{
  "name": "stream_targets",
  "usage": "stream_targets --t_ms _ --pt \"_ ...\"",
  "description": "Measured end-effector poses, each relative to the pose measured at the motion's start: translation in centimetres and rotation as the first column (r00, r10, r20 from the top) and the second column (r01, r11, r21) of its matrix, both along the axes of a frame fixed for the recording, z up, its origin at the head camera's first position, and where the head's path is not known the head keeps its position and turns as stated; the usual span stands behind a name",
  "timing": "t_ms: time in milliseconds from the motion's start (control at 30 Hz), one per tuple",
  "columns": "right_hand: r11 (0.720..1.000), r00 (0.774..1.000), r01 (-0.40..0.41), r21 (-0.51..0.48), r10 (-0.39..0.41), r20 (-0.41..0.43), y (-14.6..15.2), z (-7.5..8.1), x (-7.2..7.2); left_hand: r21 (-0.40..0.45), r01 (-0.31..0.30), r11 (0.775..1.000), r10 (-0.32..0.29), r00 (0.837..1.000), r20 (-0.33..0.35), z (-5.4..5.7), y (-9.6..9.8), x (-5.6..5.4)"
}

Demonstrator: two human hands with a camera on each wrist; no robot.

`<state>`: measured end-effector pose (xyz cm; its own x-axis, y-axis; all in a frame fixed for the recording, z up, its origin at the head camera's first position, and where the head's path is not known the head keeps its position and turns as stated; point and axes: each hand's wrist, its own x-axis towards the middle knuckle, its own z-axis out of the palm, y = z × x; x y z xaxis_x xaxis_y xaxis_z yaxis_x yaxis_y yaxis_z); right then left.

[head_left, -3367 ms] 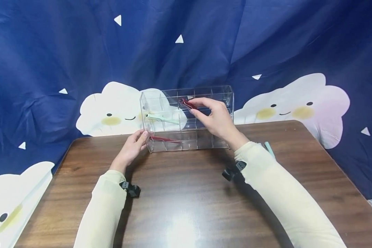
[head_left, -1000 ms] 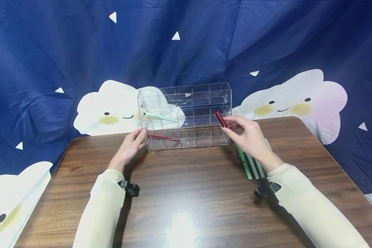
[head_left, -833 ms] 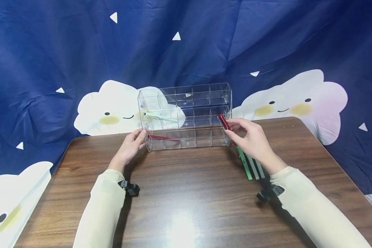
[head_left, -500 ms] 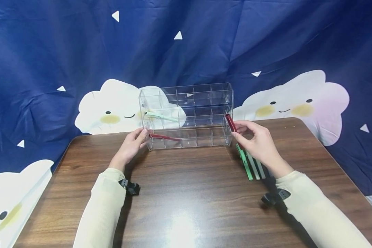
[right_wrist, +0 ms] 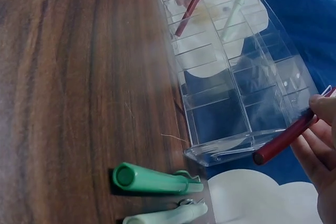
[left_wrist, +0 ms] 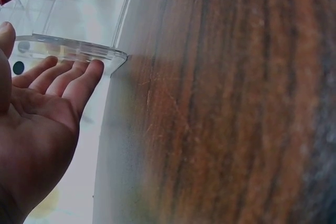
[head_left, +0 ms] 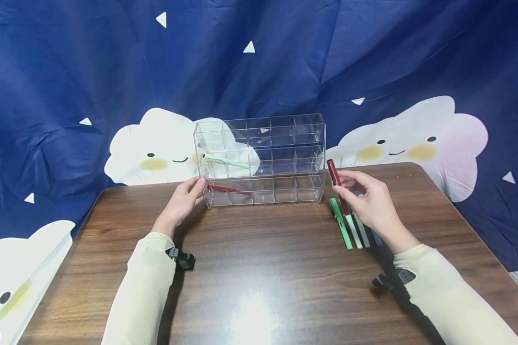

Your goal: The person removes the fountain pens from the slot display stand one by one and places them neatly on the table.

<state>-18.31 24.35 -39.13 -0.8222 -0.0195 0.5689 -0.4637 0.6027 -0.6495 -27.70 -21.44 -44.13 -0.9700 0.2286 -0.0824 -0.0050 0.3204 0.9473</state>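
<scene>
A clear acrylic organizer [head_left: 263,197] with stepped compartments stands at the table's back edge. My left hand [head_left: 182,203] touches its left side; in the left wrist view the extended fingers [left_wrist: 79,90] meet the clear panel. My right hand [head_left: 373,201] pinches a dark red pen [head_left: 334,173] between thumb and fingers, just right of the organizer. The pen slants, its lower end overlapping the pens on the table. A second red pen [head_left: 229,189] lies across the organizer's bottom row, and a mint pen [head_left: 224,161] across the middle row.
On the table right of the organizer lie a green pen [head_left: 342,225], a pale green pen [head_left: 353,232], a greyish pen [head_left: 363,232] and a partly hidden blue one [head_left: 376,238]. A blue curtain [head_left: 285,57] with white clouds hangs behind the wooden table [head_left: 259,268].
My right hand has carried the red pen from before the organizer's upper row, rightward and down, past its right side. The pens on the table are more uncovered. My left hand stays put.
</scene>
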Motion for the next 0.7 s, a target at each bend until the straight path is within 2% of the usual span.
stream_targets --t_ms 367,567,700 --pt "1.0 1.0 0.03 -0.003 -0.03 0.008 1.2 -0.4 0.5 0.026 0.011 1.0 -0.011 1.0 -0.006 0.0 0.1 0.0" --pt "0.998 0.998 0.05 -0.034 -0.049 0.05 1.8 -0.4 1.1 0.011 0.003 1.0 -0.003 1.0 -0.001 0.1 0.1 0.0" --pt "0.997 0.997 0.068 -0.031 -0.067 0.049 2.4 -0.6 1.2 0.002 0.003 1.0 -0.003 1.0 0.003 0.2 0.0 0.1"
